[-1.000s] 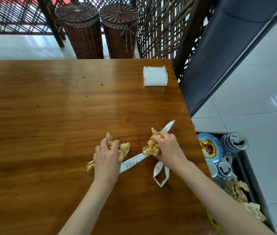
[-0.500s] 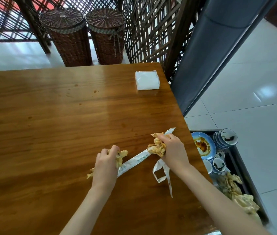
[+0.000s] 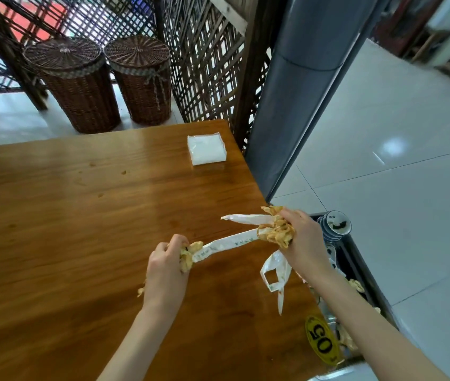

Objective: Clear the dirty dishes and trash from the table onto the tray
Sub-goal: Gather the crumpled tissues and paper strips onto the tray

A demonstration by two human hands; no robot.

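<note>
Soiled napkins [image 3: 276, 233] and paper wrappers [image 3: 226, 244], lower centre: bunched in right hand [image 3: 305, 240], fingers clenched, for dumping. Left hand [image 3: 164, 266] grips another wad [image 3: 186, 255]. Bench [image 3: 67, 215]; tray [image 3: 356, 259] lower right, seemingly holding bowls [image 3: 335, 225].

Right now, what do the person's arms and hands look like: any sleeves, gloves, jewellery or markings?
Both forearms are bare up to the frame edge: no sleeves show. The left hand and right hand wear no gloves, and no rings, watch or bracelets can be seen. No markings are visible on them.
</note>
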